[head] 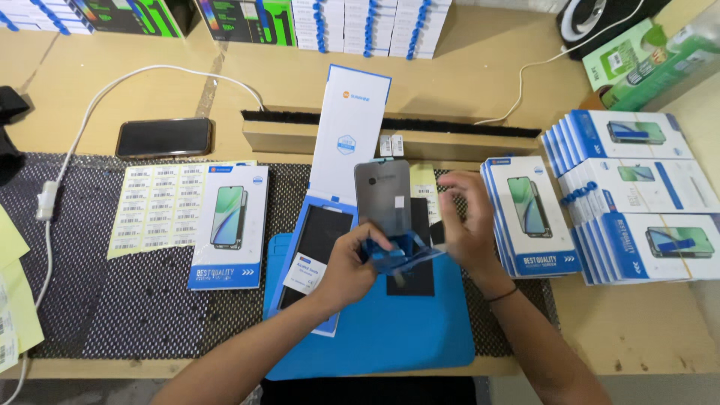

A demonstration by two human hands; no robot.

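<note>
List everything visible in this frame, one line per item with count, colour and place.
grey glass phone screen panel: one, held upright at centre
blue plastic film: one, under the panel
open white-and-blue box: one, centre
blue work mat: one, front centre
white flat phone-picture box: one, left of the mat
barcode label sheet: one, pale yellow, left
black phone: one, back left
white box stacks: several, right
left hand: grips the film
right hand: beside the panel
</note>
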